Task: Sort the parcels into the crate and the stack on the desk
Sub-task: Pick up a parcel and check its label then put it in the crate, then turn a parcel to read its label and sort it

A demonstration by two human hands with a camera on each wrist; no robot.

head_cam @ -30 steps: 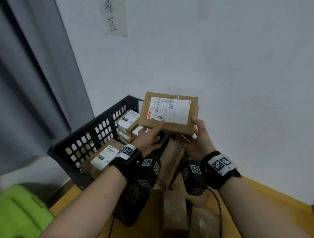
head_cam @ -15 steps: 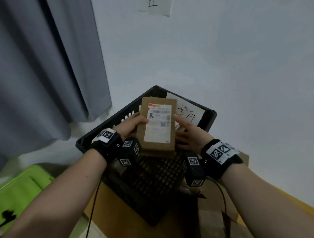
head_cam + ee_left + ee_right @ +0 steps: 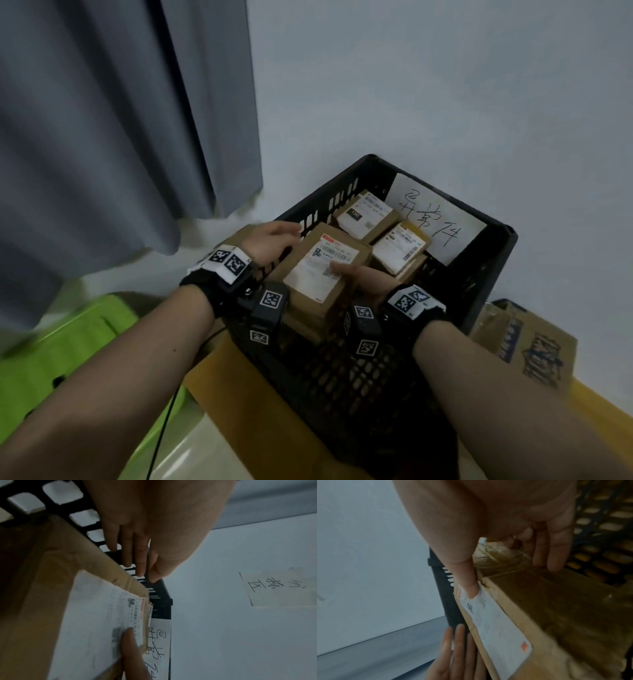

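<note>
A brown parcel point(image 3: 318, 274) with a white label lies low inside the black crate point(image 3: 493, 246), on top of other parcels. My right hand point(image 3: 363, 277) grips its right edge: the thumb presses the label and the fingers curl under the side, as the right wrist view shows point(image 3: 511, 579). My left hand point(image 3: 274, 240) hovers by the crate's left wall with straight fingers point(image 3: 126, 555), beside the parcel point(image 3: 85, 615) but off it. Two more labelled parcels point(image 3: 366, 216) point(image 3: 399, 248) sit at the crate's far end.
A handwritten paper sign point(image 3: 435, 219) leans on the crate's back wall. The crate stands on a yellow desk point(image 3: 222, 373) in the wall corner. A printed cardboard box point(image 3: 524, 342) sits to its right. A green container point(image 3: 68, 342) and a grey curtain point(image 3: 120, 120) are on the left.
The parcel went from held up in front of the wall, with both hands on it, down into the crate. My left hand has let go and now lies along the crate wall.
</note>
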